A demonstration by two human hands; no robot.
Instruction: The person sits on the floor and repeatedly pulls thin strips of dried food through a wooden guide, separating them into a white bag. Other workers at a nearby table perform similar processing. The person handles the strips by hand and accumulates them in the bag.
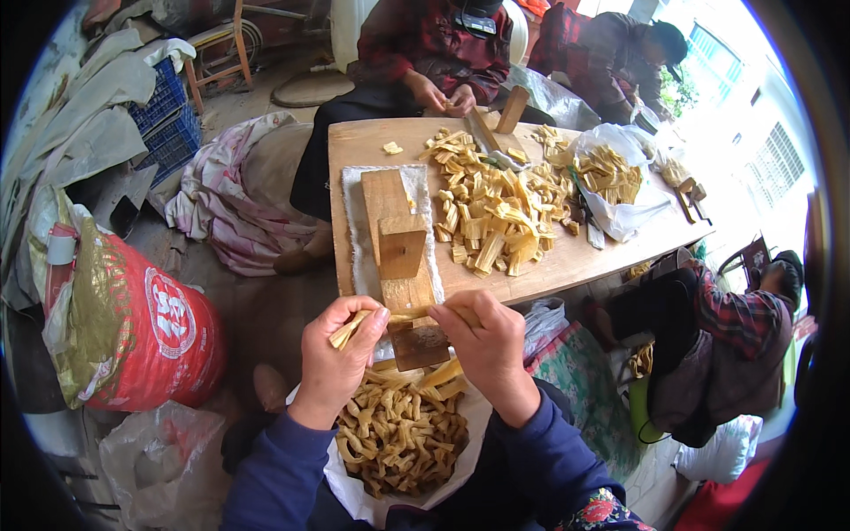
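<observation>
My left hand pinches one end of a twisted yellow dried strip, and a loose tail shows between thumb and fingers. The other end is held in my right hand, so the strip spans the gap between both hands. Just behind it stands a wooden block fixture, set on a folded white cloth at the table's near corner. Below my hands, many short, knotted-looking yellow pieces fill a white-lined container at my lap, with a few longer strips on top.
A heap of loose yellow strips covers the middle of the wooden table. To its right lies an open plastic bag of strips. A person sits opposite; others sit at right. A red woven sack stands at left.
</observation>
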